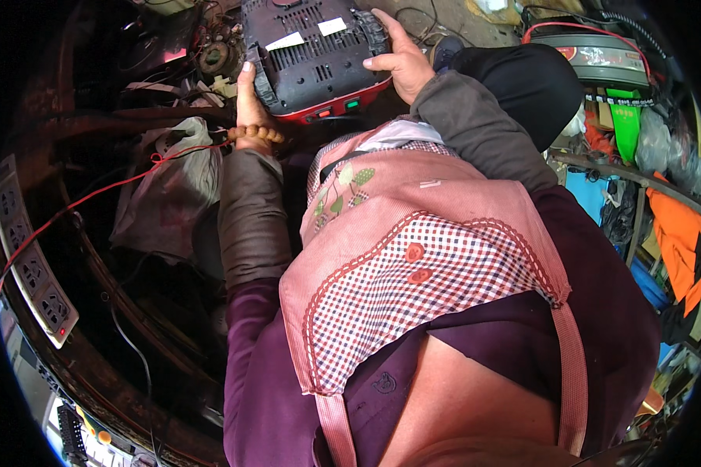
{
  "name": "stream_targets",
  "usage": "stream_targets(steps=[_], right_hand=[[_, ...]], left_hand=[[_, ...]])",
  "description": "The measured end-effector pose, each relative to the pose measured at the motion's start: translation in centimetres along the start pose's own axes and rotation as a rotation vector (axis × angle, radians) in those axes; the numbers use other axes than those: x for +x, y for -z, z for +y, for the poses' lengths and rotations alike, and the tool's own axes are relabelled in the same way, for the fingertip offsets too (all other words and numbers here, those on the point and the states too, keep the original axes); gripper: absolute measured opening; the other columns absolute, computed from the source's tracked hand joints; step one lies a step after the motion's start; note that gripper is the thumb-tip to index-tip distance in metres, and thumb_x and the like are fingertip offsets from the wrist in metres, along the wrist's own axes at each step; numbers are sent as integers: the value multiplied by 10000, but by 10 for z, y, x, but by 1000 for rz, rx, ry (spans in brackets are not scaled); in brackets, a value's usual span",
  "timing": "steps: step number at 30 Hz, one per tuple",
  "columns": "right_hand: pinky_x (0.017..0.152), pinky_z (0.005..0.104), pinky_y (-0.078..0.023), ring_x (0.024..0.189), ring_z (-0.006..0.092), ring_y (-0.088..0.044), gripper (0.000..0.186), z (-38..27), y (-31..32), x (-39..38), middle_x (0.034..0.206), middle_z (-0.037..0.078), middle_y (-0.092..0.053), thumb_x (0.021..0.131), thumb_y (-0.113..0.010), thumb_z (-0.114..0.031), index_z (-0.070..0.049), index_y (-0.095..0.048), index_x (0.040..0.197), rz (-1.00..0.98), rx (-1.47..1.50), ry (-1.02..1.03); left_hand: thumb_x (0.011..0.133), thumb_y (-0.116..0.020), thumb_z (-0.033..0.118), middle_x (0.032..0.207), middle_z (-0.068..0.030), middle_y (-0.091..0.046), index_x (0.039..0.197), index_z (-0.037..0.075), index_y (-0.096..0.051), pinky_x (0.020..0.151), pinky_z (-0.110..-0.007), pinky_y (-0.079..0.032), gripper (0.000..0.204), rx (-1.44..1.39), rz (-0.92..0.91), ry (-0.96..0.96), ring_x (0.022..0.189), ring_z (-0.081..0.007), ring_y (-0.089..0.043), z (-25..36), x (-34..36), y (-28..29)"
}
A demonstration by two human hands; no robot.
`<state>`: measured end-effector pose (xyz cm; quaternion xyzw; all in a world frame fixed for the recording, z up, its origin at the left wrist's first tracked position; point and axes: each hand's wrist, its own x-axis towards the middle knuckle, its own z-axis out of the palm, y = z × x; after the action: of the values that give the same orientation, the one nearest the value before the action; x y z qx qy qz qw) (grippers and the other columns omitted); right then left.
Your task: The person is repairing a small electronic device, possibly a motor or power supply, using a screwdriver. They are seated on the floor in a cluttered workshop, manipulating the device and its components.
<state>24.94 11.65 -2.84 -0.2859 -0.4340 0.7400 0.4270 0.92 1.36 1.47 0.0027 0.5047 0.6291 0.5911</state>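
At the top of the view is a black plastic appliance (343, 58) with rows of vent slots, two white labels and a red lower edge. A small green switch (353, 103) sits on that red edge. My left hand (252, 105), with a brown bead bracelet (255, 134) at its wrist, grips the appliance's left side; only its thumb shows clearly. Against the right side presses my right hand (409, 68), thumb on the top face and other fingers along the edge. The underside is hidden.
A long power strip (35, 268) lies at the left, crossed by a thin red wire (101, 192). Near my left forearm hangs a whitish plastic bag (175, 183). On the right stand a grey-green boxed device (600, 56) and a cluttered shelf (627, 173) with an orange cloth (675, 233).
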Motion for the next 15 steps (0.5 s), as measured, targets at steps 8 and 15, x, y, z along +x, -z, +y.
stream_targets(steps=[8, 15], right_hand=[[1196, 345, -396, 1400, 256, -529, 888, 1, 0, -3, 1534, 132, -550, 814, -627, 131, -66, -401, 1650, 53, -9, -38], [1197, 337, -379, 1401, 263, -514, 883, 6, -3, -5, 1493, 134, -549, 755, -612, 125, -41, -434, 1604, 53, -92, -13]], left_hand=[[962, -728, 437, 1364, -116, -690, 1421, 80, -642, 1079, -495, -522, 587, -47, -63, -61, 1206, -328, -666, -13, 30, 33], [974, -656, 380, 1373, -99, -693, 1418, 123, -632, 1110, -519, -496, 514, 164, -80, -219, 1230, -346, -654, -30, 54, 80]])
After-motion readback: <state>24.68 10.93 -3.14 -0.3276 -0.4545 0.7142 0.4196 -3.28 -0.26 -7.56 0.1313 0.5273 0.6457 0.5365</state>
